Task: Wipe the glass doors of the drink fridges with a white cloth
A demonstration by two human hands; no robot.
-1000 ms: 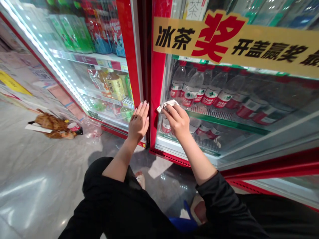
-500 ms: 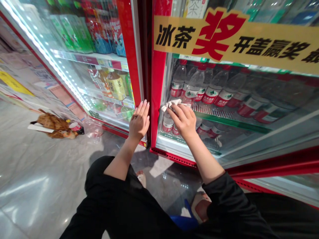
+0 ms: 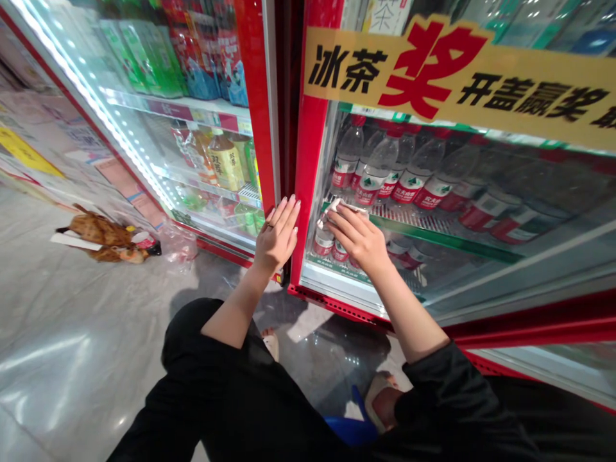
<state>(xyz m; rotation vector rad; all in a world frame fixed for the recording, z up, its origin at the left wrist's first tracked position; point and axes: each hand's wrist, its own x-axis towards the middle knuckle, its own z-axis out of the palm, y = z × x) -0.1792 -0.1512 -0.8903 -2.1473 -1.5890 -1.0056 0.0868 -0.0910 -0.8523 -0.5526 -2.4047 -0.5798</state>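
Note:
My right hand (image 3: 360, 240) presses a crumpled white tissue (image 3: 333, 206) against the glass door (image 3: 320, 221) of a red-framed drinks cooler. Most of the tissue is hidden under the fingers, which point up and left. Behind the glass, bottles (image 3: 375, 170) with red caps and red-and-white labels stand on the shelves. My left hand (image 3: 278, 237), fingers stretched out and holding nothing, rests at the red door frame (image 3: 308, 154), beside the gap between two coolers. A ring shows on one of its fingers.
A second lit cooler (image 3: 267, 115) with bottles stands on the left. A brown plush-like item (image 3: 103, 234) and a clear plastic bag (image 3: 179, 247) lie on the grey tiled floor (image 3: 58, 321). Something blue (image 3: 349, 430) is beneath me. A yellow banner (image 3: 351, 70) crosses the right door.
My right hand and the tissue have shifted slightly right and down on the glass. My left hand has moved a little to the right, and the view has tilted slightly.

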